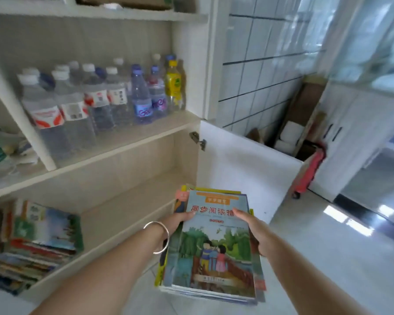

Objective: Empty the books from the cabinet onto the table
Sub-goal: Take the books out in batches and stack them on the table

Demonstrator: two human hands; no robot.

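So, both hands were clamped on a stack of books [210, 244] held out in front of the open cabinet [127, 169].

The left hand [175, 221] had its thumb curled over the left edge of the top cover, fingers hidden under the pile, and the right hand [251, 230] gripped the right edge the same way. The stack's long axis ran away from the person, top edge pointing toward the open door [241, 169]. The cover had big red Chinese characters reading 同步阅读 and a drawing of two kids on a bridge; the smaller print was too blurry. Another pile of books [34, 244] lay flat on the bottom shelf, left side. Water bottles [96, 98] stood on the shelf above, labels unreadable. There was a silver bangle [157, 237] on the left wrist.
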